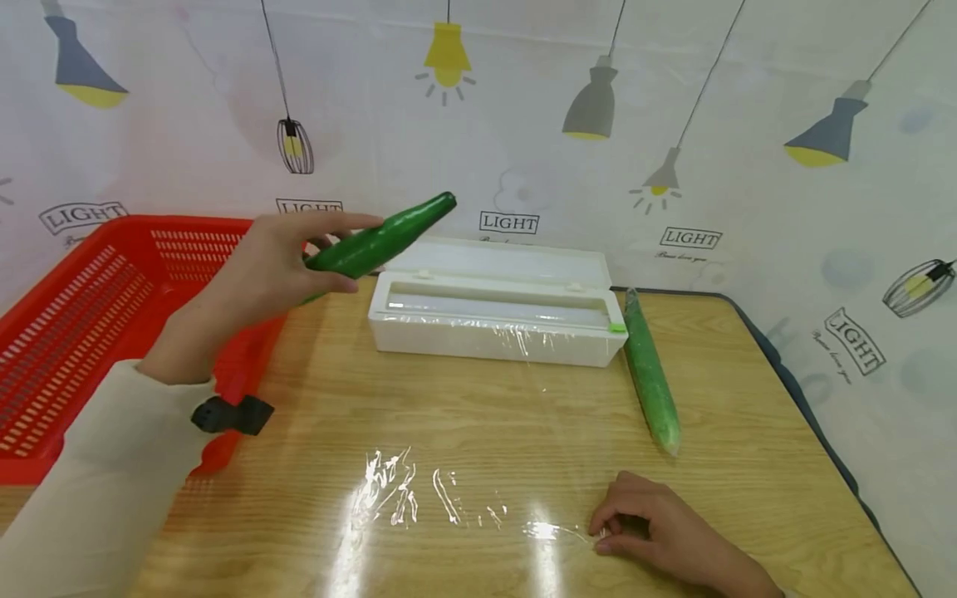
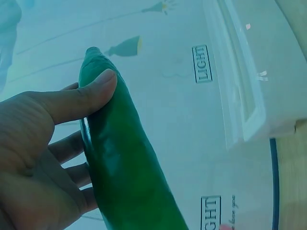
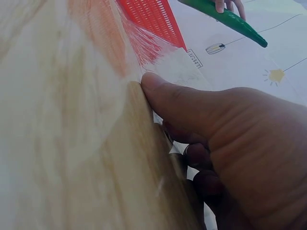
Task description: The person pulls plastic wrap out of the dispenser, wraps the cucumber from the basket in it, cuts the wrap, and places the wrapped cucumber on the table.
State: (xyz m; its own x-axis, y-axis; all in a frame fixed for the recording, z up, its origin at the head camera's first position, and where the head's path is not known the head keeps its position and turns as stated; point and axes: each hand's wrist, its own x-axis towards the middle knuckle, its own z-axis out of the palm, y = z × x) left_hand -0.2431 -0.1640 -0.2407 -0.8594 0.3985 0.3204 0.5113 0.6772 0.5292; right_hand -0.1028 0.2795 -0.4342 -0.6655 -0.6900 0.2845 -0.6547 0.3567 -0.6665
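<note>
My left hand [image 1: 280,257] holds a glossy dark green cucumber [image 1: 381,241] in the air over the left side of the table, thumb on one side and fingers on the other. At the front right, my right hand [image 1: 658,527] pinches the edge of a sheet of clear cling film [image 1: 449,497] between thumb and fingers. The film stretches from the white cling film dispenser [image 1: 493,336] across the tabletop. The dispenser's lid stands raised, and a roll shows inside. To its right lies another cucumber [image 1: 650,374], lighter green and wrapped in film.
A red plastic basket [image 1: 160,237] with slotted walls stands at the left, under my left forearm. The wooden table [image 1: 748,399] ends at a dark edge along the right. Behind it hangs a white cloth [image 1: 516,166] printed with lamps.
</note>
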